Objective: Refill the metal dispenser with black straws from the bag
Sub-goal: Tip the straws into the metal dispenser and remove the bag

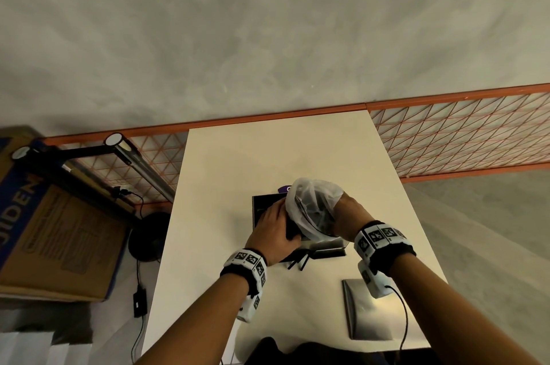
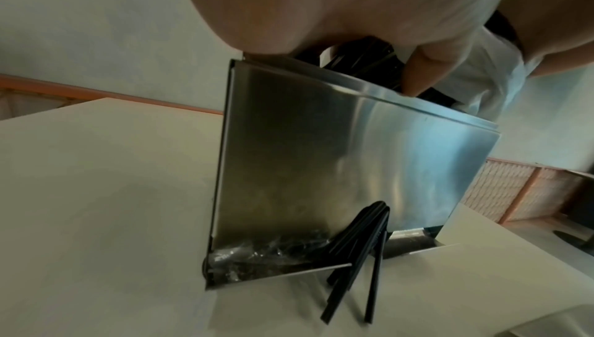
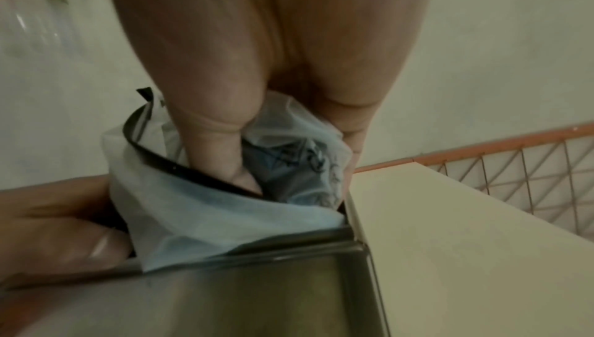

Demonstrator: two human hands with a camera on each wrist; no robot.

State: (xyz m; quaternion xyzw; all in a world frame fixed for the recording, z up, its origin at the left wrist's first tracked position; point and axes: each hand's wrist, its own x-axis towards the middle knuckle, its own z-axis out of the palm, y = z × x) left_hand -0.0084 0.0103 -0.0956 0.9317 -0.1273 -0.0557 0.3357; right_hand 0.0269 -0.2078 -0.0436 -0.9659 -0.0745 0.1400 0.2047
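The metal dispenser stands open-topped in the middle of the white table; its steel front fills the left wrist view. My right hand grips the translucent plastic bag and holds it mouth-down in the dispenser's top. At the top's left side, my left hand grips a bundle of black straws. A few black straws poke out of the bottom slot onto the table. The bag hides the dispenser's inside.
A flat metal lid lies on the table at the front right, under my right wrist. A purple object sits behind the dispenser. Orange wire mesh runs along the table's far side. A cardboard box and a lamp stand to the left.
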